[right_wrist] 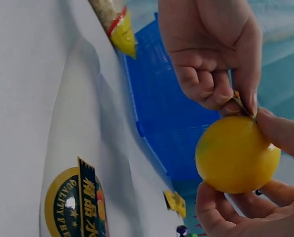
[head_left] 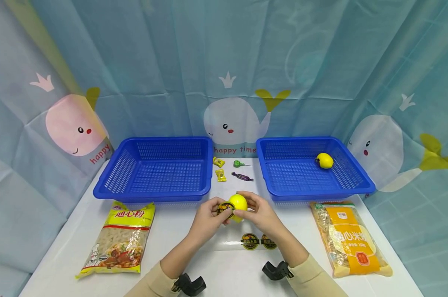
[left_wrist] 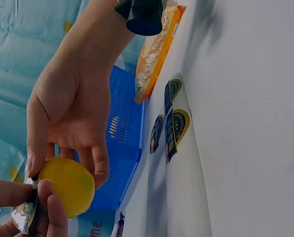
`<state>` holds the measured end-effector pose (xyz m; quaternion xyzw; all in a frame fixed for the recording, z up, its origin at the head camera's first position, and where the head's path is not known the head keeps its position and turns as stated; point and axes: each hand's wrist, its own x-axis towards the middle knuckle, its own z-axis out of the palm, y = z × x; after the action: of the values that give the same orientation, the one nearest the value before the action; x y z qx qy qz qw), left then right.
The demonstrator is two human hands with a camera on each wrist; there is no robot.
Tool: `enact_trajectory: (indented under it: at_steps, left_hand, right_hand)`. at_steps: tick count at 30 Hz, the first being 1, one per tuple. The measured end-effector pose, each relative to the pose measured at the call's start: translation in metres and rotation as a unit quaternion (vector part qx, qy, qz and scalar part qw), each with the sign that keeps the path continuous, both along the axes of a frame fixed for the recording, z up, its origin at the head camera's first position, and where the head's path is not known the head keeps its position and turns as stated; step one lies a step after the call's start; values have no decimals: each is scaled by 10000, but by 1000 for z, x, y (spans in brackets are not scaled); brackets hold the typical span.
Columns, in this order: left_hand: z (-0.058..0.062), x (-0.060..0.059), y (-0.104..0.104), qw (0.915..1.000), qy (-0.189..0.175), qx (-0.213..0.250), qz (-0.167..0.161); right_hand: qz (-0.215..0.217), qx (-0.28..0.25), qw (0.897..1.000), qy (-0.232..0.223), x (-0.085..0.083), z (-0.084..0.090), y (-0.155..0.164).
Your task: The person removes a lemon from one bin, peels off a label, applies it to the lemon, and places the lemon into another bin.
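Note:
Both hands meet over the table's middle around a yellow lemon (head_left: pixel 238 202) (left_wrist: pixel 68 185) (right_wrist: pixel 236 153). My right hand (head_left: pixel 261 212) (left_wrist: pixel 68 98) curls its fingers round the lemon from the right and below. With thumb and finger, my left hand (head_left: pixel 209 216) (right_wrist: pixel 211 49) pinches a round black-and-gold sticker (head_left: pixel 225 208) (left_wrist: pixel 23 215) against the lemon's left side. A clear backing sheet (head_left: pixel 246 241) (left_wrist: pixel 174 123) (right_wrist: pixel 75 202) with more such stickers lies on the white table just under the hands.
Two blue baskets stand at the back: the left one (head_left: pixel 153 192) and the right one (head_left: pixel 320 194), which holds another lemon (head_left: pixel 325 160). Wrapped candies (head_left: pixel 220 169) and a green lollipop (head_left: pixel 238 163) lie between them. A pasta bag (head_left: pixel 117 239) lies front left, an orange-labelled bag (head_left: pixel 348 237) front right.

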<state>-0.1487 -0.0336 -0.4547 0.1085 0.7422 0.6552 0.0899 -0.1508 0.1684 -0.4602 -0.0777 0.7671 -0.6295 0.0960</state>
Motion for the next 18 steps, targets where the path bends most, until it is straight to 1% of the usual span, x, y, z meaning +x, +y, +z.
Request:
enact_trajectory:
  at_steps: [2, 5, 8, 12, 15, 18]
  left_hand:
    - [1, 0, 0, 10000, 38, -18, -6]
    - [1, -1, -1, 9997, 127, -215, 55]
    - [2, -2, -2, 9974, 303, -621, 186]
    - [4, -3, -3, 9931, 434, -1041, 329]
    - [5, -2, -3, 9929, 370, -1071, 350]
    - [4, -2, -4, 9951, 274, -903, 283]
  right_hand:
    - [15, -59, 10000, -27, 0, 1, 0]
    - [41, -198, 9997, -100, 1, 4, 1]
    - [20, -324, 9994, -138, 1, 5, 4]
    - [-48, -170, 9998, -26, 2, 6, 7]
    - [4, -66, 9999, 132, 2, 5, 9]
    - [153, -56, 9993, 331, 2, 3, 11]
